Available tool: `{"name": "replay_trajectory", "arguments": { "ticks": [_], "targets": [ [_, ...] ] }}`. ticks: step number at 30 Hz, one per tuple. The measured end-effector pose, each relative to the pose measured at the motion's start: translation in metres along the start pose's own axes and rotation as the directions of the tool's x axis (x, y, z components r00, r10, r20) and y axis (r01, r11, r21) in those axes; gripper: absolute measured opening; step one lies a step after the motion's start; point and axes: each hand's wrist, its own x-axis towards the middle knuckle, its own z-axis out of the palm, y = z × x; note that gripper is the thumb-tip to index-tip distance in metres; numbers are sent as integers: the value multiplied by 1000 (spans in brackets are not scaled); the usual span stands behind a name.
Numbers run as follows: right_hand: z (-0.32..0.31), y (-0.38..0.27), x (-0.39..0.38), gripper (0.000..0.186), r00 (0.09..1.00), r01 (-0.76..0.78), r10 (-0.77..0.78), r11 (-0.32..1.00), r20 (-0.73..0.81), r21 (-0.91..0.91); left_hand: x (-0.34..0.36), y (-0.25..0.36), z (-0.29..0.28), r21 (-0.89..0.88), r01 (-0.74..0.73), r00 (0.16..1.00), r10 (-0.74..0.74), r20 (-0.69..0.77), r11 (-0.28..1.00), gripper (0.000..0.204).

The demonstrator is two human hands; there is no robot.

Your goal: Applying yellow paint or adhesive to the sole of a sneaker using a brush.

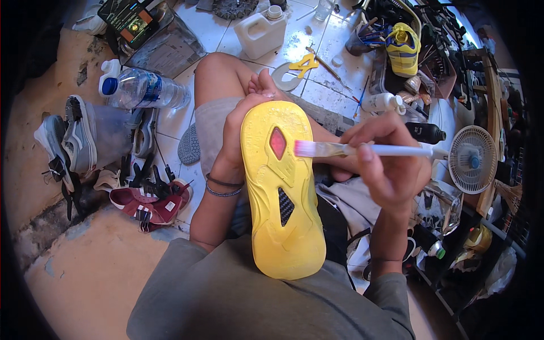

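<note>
A yellow shoe sole [286, 249] stands upright before me, its underside facing up at me and its lower end against my shirt. It has a red diamond-shaped inset and a dark checkered inset; the upper part looks wet and shiny. My left hand [233, 133] is closed round its left edge near the top, most of its fingers hidden behind. My right hand [386, 156] grips the white handle of a flat paintbrush [334, 149]. The brush's pinkish bristles touch the sole at its right edge, beside the red inset. Any shoe upper behind the sole is hidden.
At left lie a large water bottle [144, 89], grey sneakers [80, 135] and a clamped maroon shoe [148, 203]. Ahead are a white jerrycan [262, 33] and yellow cutout [304, 65]. At right are a yellow shoe [403, 52], black bottle [426, 132] and fan [472, 160].
</note>
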Motion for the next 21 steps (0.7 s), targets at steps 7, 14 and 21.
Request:
{"name": "replay_trajectory", "arguments": {
  "ticks": [7,14,21],
  "targets": [
    [-3,-10,-6,5,998,11,-3,991,63,-134,7,-5,-14,121,-14,1000,17,-18,992,44],
    [-4,-20,-7,13,993,110,-114,973,-8,-202,-7,1,6,-17,106,986,-102,133,994,47],
    [0,-28,8,10,991,121,-127,988,-50,-100,9,3,8,196,-111,839,-14,544,974,55]
  ]
}}
